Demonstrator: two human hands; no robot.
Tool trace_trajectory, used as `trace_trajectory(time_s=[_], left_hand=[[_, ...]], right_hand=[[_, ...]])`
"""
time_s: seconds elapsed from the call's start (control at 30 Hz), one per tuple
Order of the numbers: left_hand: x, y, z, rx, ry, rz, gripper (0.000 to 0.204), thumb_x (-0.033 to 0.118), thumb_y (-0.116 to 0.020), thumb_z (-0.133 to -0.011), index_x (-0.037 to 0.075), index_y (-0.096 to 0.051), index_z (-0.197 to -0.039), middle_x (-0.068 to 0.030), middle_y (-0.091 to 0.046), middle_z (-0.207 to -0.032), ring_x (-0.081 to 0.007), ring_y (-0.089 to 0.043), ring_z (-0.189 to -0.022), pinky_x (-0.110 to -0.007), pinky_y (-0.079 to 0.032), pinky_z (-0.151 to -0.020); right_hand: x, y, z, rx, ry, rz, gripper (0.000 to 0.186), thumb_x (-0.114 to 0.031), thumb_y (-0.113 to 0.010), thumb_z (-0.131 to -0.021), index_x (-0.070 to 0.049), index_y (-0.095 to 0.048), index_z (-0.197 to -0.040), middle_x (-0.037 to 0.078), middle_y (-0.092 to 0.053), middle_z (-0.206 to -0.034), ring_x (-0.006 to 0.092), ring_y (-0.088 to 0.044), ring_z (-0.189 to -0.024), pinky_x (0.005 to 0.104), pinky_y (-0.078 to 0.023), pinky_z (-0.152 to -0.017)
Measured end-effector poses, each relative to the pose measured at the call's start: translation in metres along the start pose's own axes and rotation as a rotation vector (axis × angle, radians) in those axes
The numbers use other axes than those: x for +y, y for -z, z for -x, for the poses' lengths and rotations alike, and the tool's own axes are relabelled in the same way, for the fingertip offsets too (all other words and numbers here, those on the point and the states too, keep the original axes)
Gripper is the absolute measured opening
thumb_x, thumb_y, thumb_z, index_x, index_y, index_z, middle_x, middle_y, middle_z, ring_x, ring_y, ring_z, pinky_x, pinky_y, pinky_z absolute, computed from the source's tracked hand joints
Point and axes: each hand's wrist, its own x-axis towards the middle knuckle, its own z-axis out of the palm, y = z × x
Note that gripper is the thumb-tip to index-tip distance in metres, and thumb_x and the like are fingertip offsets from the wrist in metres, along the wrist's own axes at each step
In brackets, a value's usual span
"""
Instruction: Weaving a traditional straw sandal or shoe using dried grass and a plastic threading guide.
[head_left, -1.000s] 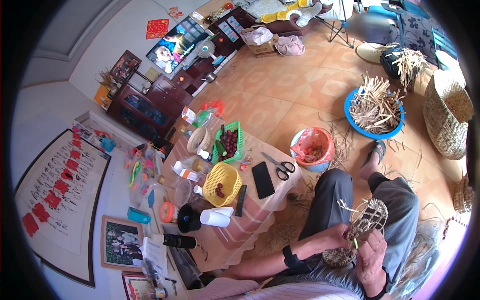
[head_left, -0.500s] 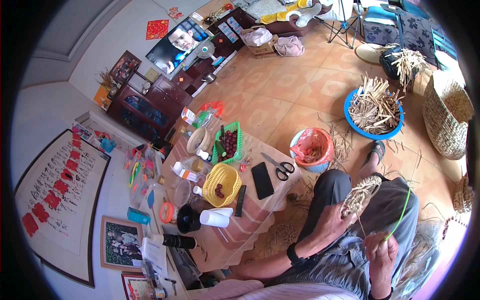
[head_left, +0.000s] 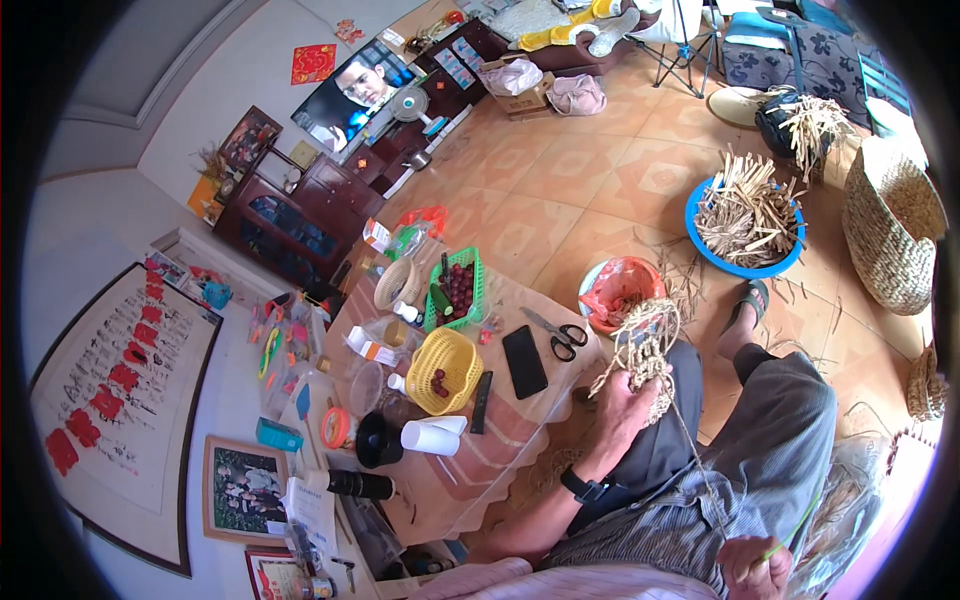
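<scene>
My left hand [head_left: 622, 410] is closed on a woven straw piece [head_left: 645, 350] with open loops, raised over my left knee beside the table's edge. A long straw strand [head_left: 694, 452] runs taut from the piece down to my right hand [head_left: 755, 565] at the lower right, near my lap. My right hand is closed, with a thin green strip [head_left: 798, 532] between its fingers; whether the strand is gripped there too or tied to the strip is too small to tell.
A table [head_left: 500, 450] at left holds scissors [head_left: 560, 335], a phone [head_left: 525, 362], baskets and containers. A lined bucket [head_left: 610, 285], a blue basin of straw [head_left: 745, 225] and a tall woven basket [head_left: 890, 240] stand on the floor. A television [head_left: 360, 95] is on across the room.
My left hand has moved up and leftward with the straw piece. My right hand has moved down, away from it, stretching the strand. The television picture has changed.
</scene>
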Motion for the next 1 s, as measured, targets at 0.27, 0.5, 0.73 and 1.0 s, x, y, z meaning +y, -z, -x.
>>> trace_trajectory(time_s=[0.27, 0.5, 0.73, 1.0], left_hand=[[0.011, -0.007, 0.02, -0.554, 0.258, 0.038, 0.024, 0.01, -0.068, -0.094, -0.004, -0.067, -0.113, -0.0078, -0.073, -0.101, -0.0138, -0.069, -0.09, -0.032, -0.058, -0.084], [0.009, -0.012, 0.039, -0.673, 0.324, 0.062, 0.032, 0.015, -0.066, -0.096, -0.004, -0.064, -0.122, -0.009, -0.071, -0.108, -0.0148, -0.067, -0.1, -0.031, -0.053, -0.092], [0.004, -0.017, 0.042, -0.713, 0.345, 0.089, 0.038, 0.021, -0.063, -0.098, -0.003, -0.061, -0.127, -0.0097, -0.069, -0.118, -0.0165, -0.064, -0.111, -0.033, -0.048, -0.101], [0.0, -0.017, 0.047, -0.732, 0.295, 0.021, 0.036, 0.02, -0.06, -0.1, -0.003, -0.06, -0.128, -0.0107, -0.068, -0.12, -0.0166, -0.062, -0.113, -0.034, -0.046, -0.104]], right_hand=[[-0.021, 0.067, -0.005, 0.389, -0.044, 0.756, 0.016, -0.004, -0.052, -0.102, 0.0, -0.057, -0.087, 0.0, -0.049, -0.062, 0.0067, -0.044, -0.052, 0.0228, -0.035, -0.051], [-0.01, 0.036, -0.043, 0.287, 0.119, 1.085, 0.008, 0.002, -0.067, -0.092, 0.003, -0.068, -0.1, 0.012, -0.063, -0.07, 0.0176, -0.059, -0.059, 0.0322, -0.046, -0.056], [0.0, 0.024, -0.055, 0.195, 0.322, 1.293, 0.007, 0.0, -0.071, -0.087, -0.001, -0.065, -0.09, 0.014, -0.06, -0.071, 0.0315, -0.062, -0.059, 0.0388, -0.047, -0.055], [0.003, 0.012, -0.069, 0.113, 0.405, 1.443, 0.01, -0.004, -0.072, -0.085, -0.002, -0.062, -0.086, 0.012, -0.059, -0.068, 0.031, -0.062, -0.059, 0.0405, -0.048, -0.054]])
